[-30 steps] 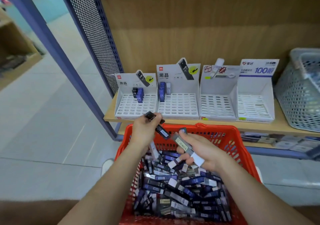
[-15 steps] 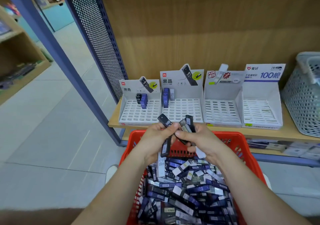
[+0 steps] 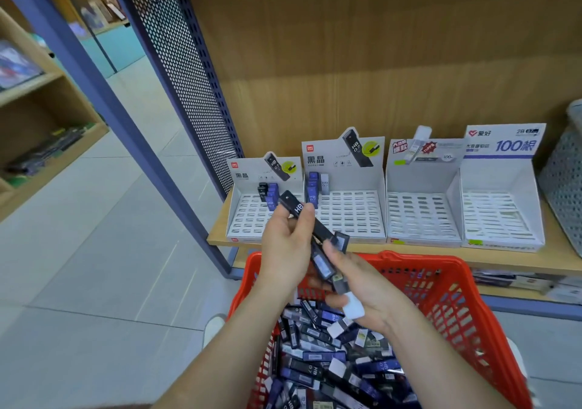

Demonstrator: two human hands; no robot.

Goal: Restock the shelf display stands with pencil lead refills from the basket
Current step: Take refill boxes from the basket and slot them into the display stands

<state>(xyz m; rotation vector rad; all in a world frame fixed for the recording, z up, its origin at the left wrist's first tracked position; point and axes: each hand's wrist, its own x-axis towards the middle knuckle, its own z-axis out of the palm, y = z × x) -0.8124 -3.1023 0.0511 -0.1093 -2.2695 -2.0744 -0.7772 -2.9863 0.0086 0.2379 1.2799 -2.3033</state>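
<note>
At 6 o'clock a red mesh basket point(image 3: 441, 298) is sitting low in front of the person, and loose refills point(image 3: 330, 371) in black, blue and white are lying in it at all angles. Above its far rim the two hands are meeting. The left hand point(image 3: 286, 248) is pinching a black HB refill point(image 3: 296, 207) under the thumb. Its long axis is running diagonally, with the upper end pointing toward 10 o'clock and the lower end toward 4 o'clock, where it is reaching the right hand point(image 3: 368, 285). That hand is curling round a small bundle of refills point(image 3: 324, 262), which are lying roughly along the same slant, one white cap at the bottom.

Beyond the hands a wooden shelf point(image 3: 551, 260) is carrying four white display stands in a row. The one at 11 o'clock point(image 3: 248, 222) and the next point(image 3: 349, 216) are each holding a few upright refills at the back left, and the two toward 1 o'clock point(image 3: 422, 219) point(image 3: 500, 219) are showing only bare slots. A grey basket point(image 3: 563, 188) is standing at 3 o'clock. A wood-grain back panel point(image 3: 378, 46) is rising behind, a perforated metal panel point(image 3: 176, 77) is closing the shelf's left end, and a pale tiled floor point(image 3: 94, 251) is stretching toward other shelving point(image 3: 37, 118) at 9 o'clock
</note>
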